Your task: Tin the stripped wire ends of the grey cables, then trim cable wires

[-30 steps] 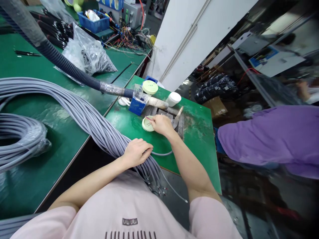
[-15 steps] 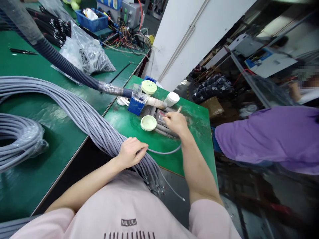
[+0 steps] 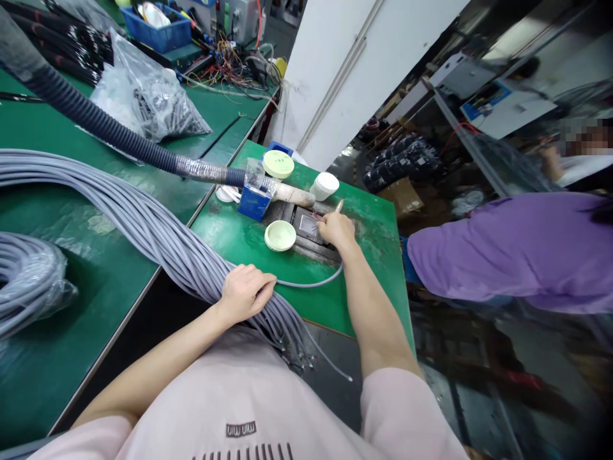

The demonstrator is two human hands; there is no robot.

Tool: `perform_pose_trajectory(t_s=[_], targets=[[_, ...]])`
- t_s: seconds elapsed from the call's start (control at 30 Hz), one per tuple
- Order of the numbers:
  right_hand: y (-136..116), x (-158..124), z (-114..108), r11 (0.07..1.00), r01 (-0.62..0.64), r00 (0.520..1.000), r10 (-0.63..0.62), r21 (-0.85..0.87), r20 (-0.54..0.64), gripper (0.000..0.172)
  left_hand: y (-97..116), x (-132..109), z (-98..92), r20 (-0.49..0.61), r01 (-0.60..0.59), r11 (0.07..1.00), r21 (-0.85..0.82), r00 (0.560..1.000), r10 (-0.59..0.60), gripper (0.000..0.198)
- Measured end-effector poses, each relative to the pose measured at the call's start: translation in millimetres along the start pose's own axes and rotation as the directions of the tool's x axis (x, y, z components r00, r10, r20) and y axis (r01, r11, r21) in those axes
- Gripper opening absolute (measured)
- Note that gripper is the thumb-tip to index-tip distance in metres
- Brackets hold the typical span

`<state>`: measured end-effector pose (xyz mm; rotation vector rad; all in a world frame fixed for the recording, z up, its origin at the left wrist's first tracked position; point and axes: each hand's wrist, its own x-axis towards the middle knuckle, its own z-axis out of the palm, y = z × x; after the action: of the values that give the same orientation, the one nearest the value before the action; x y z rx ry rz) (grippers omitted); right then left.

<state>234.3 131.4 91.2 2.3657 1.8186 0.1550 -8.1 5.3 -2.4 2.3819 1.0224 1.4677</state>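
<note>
On the green workbench (image 3: pixel 368 249) — the left hand (image 3: pixel 246 294) curls closed around a grey cable bundle (image 3: pixel 158 236), the right hand (image 3: pixel 336 231) pinches fine wire ends (image 3: pixel 315 216) just above a metal fixture (image 3: pixel 306 229).

A small green-topped workbench (image 3: pixel 376 255) on the right carries a worn metal plate (image 3: pixel 306 228), a round pale green plastic lid (image 3: pixel 280 236), a white plastic cap (image 3: pixel 325 186) and a square blue box (image 3: pixel 253 203). The longer green bench (image 3: pixel 96 287) on the left holds coiled grey cables (image 3: pixel 29 284) and a clear plastic bag of dark parts (image 3: pixel 153 105).

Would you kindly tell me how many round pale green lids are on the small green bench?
2. The far lid lies near the back edge of the green bench, beyond the blue box; the near lid sits left of the right hand.
</note>
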Motion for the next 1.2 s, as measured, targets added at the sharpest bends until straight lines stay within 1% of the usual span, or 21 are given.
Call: perform_pose_trajectory(t_s=[0.23, 0.3, 0.4, 0.5, 0.57, 0.67, 0.8, 0.93, 1.1, 1.2], targets=[[-0.8, 3.3, 6.2, 1.000, -0.007, 1.000, 0.007, -0.006, 0.019, 0.033, -0.6, -0.3, 0.3, -0.014, -0.014, 1.000, -0.023, 1.000, 0.014, 0.015], [-0.1, 1.1, 3.3, 1.000, -0.003, 1.000, 0.003, -0.001, 0.013, 0.032, -0.8, -0.4, 0.5, -0.015, -0.012, 0.999, -0.030, 1.000, 0.012, 0.015], [0.6, -7.3, -7.3, 0.999, 0.027, 1.000, -0.027, 0.016, -0.006, 0.033, -0.7, -0.3, 0.7, -0.006, -0.009, 1.000, -0.021, 1.000, 0.009, 0.016], [-3.7, -21.4, -21.6, 0.986, 0.142, 0.989, -0.138, 0.084, -0.053, 0.032, -0.1, 0.0, 1.1, -0.009, -0.018, 1.000, -0.006, 1.000, 0.018, 0.015], [-11.7, -31.7, -29.3, 0.959, 0.247, 0.968, -0.236, 0.141, -0.091, 0.031, 0.2, 0.2, 1.4, -0.016, -0.023, 1.000, 0.005, 1.000, 0.023, 0.014], [-29.7, -44.1, -34.5, 0.922, 0.351, 0.936, -0.341, 0.166, -0.086, 0.029, 0.2, 0.4, 2.0, -0.033, -0.030, 0.999, 0.011, 0.999, 0.031, 0.013], [-54.2, -51.7, -31.0, 0.904, 0.417, 0.909, -0.417, 0.090, -0.024, 0.029, 0.1, 0.6, 2.4, -0.059, -0.041, 0.999, 0.013, 0.997, 0.041, 0.012], [-69.4, -53.2, -25.0, 0.899, 0.437, 0.899, -0.437, -0.020, 0.017, 0.031, 0.2, 0.7, 2.1, -0.064, -0.050, 0.998, 0.030, 0.997, 0.052, 0.013], [-77.8, -53.4, -20.4, 0.906, 0.416, 0.909, -0.414, -0.073, 0.041, 0.033, -0.2, -0.1, 2.5, -0.067, -0.051, 0.998, 0.036, 0.996, 0.053, 0.014], [-75.2, -53.8, -21.9, 0.911, 0.404, 0.915, -0.403, -0.075, 0.030, 0.033, -0.3, -0.8, 2.9, -0.063, -0.046, 0.999, 0.026, 0.997, 0.048, 0.014]])
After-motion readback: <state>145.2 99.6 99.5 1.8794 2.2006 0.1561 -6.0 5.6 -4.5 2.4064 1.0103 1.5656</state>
